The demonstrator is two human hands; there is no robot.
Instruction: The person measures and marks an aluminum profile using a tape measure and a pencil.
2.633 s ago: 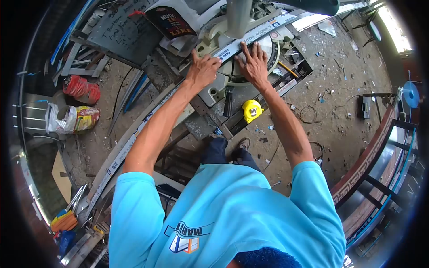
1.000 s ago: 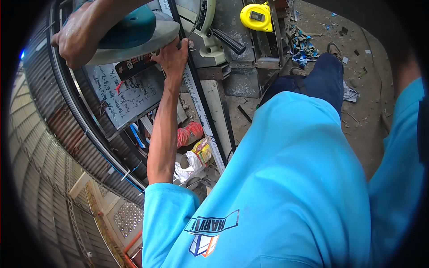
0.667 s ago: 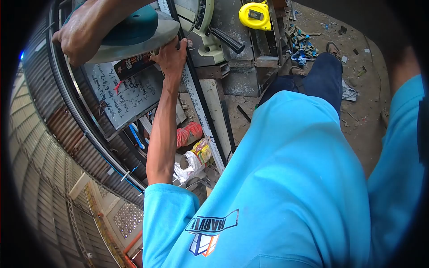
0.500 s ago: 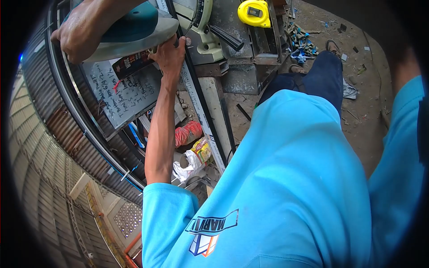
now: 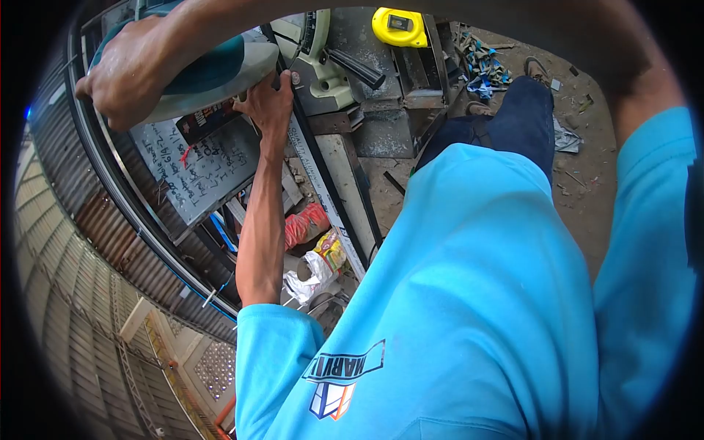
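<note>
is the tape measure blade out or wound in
Wound in, by the look of it: the yellow tape measure shows no length of blade running out from its case. Its tip is too small to make out.

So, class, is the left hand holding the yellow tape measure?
No, the tape measure sits apart from the left hand, with the black handle between them.

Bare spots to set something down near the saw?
Grey bench top between the black handle and yellow tape measure; floor between shirt and right sleeve. Crowded: around the left hand, with the saw and aluminum bar close beside it.
</note>
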